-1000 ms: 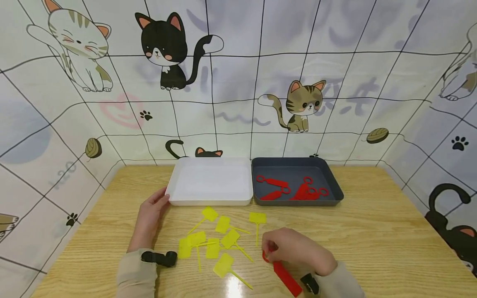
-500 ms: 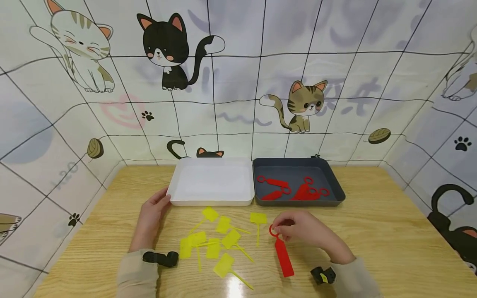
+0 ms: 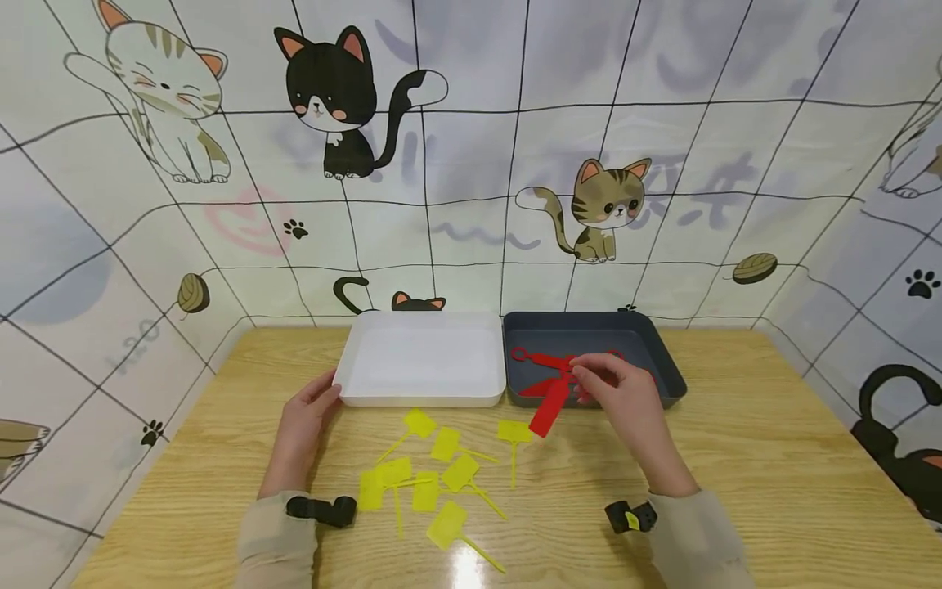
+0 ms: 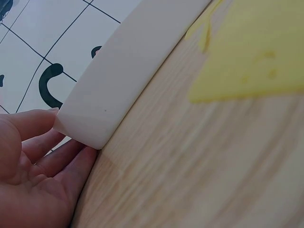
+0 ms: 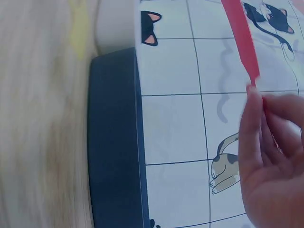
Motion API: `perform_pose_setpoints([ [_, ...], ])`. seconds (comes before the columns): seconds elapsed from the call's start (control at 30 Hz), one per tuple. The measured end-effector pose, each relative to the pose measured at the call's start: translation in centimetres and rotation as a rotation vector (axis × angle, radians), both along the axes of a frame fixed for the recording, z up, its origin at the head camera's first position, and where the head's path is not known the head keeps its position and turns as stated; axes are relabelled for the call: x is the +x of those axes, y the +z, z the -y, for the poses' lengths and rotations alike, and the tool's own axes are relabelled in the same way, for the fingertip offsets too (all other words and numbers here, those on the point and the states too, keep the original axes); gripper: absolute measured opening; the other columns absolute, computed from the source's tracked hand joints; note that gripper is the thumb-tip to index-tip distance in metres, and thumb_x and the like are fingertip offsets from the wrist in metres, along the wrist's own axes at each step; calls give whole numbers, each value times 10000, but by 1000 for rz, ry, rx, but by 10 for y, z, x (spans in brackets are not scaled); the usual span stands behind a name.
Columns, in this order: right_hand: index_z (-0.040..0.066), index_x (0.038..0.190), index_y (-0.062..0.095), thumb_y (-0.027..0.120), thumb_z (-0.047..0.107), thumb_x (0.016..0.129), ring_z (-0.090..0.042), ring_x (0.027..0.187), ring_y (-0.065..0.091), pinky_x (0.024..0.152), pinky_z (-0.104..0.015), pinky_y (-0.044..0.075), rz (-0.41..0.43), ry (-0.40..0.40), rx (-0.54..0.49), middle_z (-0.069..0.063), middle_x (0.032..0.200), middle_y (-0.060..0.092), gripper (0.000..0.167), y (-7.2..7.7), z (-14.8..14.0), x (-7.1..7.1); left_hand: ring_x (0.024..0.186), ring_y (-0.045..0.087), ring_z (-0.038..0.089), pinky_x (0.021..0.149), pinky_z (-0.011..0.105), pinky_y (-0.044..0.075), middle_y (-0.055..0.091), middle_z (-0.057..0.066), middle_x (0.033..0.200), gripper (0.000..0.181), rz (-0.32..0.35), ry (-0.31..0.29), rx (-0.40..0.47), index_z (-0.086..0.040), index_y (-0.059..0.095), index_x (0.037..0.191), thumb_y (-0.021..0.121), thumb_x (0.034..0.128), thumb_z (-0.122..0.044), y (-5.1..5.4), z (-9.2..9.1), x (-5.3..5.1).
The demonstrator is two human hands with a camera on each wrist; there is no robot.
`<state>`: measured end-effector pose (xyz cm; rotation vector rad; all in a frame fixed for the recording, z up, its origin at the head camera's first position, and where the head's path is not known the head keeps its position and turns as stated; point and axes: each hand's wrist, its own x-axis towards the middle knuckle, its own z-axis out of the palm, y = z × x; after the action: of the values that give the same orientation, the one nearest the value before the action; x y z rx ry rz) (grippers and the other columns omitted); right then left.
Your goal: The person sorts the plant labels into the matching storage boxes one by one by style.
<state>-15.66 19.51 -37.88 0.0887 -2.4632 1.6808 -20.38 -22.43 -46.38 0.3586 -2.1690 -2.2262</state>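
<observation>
In the head view, my right hand (image 3: 618, 393) pinches a red tag with a ring (image 3: 551, 406) over the front of the dark grey tray (image 3: 671, 378). The tag's flat end hangs past the front rim, and the fingers cover its ring; in the right wrist view, the red tag (image 5: 243, 38) juts up from the fingertips (image 5: 255, 95). More red tags (image 3: 546, 361) lie inside that tray, partly hidden by the hand. My left hand (image 3: 307, 413) holds the left front corner of a white tray (image 3: 427, 360); in the left wrist view, the thumb and fingertips touch the tray's end (image 4: 90, 128).
Several yellow T-shaped plant labels (image 3: 446, 523) lie loose on the wooden table (image 3: 743, 466) in front of the trays, some overlapping. Both trays stand side by side near a cat-print cloth backdrop (image 3: 471, 164). Black bands (image 3: 321, 510) sit on both wrists.
My right hand has raised the red tag off the table and carried it forward to above the dark grey tray. The left hand stays at the white tray's corner.
</observation>
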Motion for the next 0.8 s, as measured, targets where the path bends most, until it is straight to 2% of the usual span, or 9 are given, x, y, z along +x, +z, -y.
perform_pose_setpoints([
  [0.13,100,1098,613,575,382,845,-218,794,601,649,-326,525,-16,-112,-136,-109,948,606,381,0,0,-9,1192,414,170,920,212,381,378,72,1367,479,-5,0,14,-78,407,1342,533,904,-226,-2,-2,-1],
  [0.27,104,1130,605,539,410,861,-217,824,587,626,-305,524,-33,-192,-202,-111,1011,586,413,-6,-4,-19,1186,420,169,915,209,384,381,77,1364,480,-13,-1,29,-68,405,1341,535,903,-218,-2,-5,-1],
  [0.33,114,1146,604,542,412,859,-229,830,586,624,-307,524,-48,-209,-239,-116,1038,579,418,-16,-9,-28,1180,426,173,915,214,386,384,85,1360,477,-23,-1,38,-62,408,1338,536,903,-211,-3,-6,-2],
  [0.4,142,1156,605,553,422,850,-223,830,590,616,-300,523,-53,-216,-270,-111,1049,575,417,-31,-16,-40,1178,428,173,913,213,388,386,86,1358,474,-28,-4,42,-60,409,1337,533,904,-207,-2,-6,-2],
  [0.5,192,1181,592,566,437,834,-212,829,599,617,-297,522,-41,-192,-306,-106,1077,566,425,-56,-29,-57,1181,427,177,913,213,388,383,89,1360,478,-34,-7,45,-62,406,1339,534,904,-212,-2,-6,-3],
  [0.6,211,1215,564,557,430,842,-221,845,601,628,-308,522,-7,-150,-324,-113,1130,546,433,-68,-35,-65,1189,420,175,917,216,384,379,81,1366,486,-29,-8,30,-73,402,1344,534,903,-229,-1,-5,-2],
  [0.67,192,1239,543,558,420,846,-238,857,602,631,-314,523,19,-131,-335,-119,1158,533,455,-66,-33,-63,1190,418,169,920,218,382,379,69,1368,491,-19,-4,7,-87,404,1345,535,901,-248,0,-4,-1],
  [0.73,162,1273,508,547,414,858,-271,866,599,643,-327,523,52,-122,-326,-148,1152,532,488,-55,-27,-55,1192,415,162,923,218,379,377,55,1370,492,-8,1,-15,-101,407,1346,535,899,-264,0,-3,-1],
  [0.8,137,1303,472,542,409,865,-273,851,604,644,-313,524,83,-117,-325,-121,1128,534,520,-44,-22,-48,1192,414,159,925,220,377,376,46,1371,493,1,6,-27,-112,410,1345,537,897,-274,1,-3,0],
])
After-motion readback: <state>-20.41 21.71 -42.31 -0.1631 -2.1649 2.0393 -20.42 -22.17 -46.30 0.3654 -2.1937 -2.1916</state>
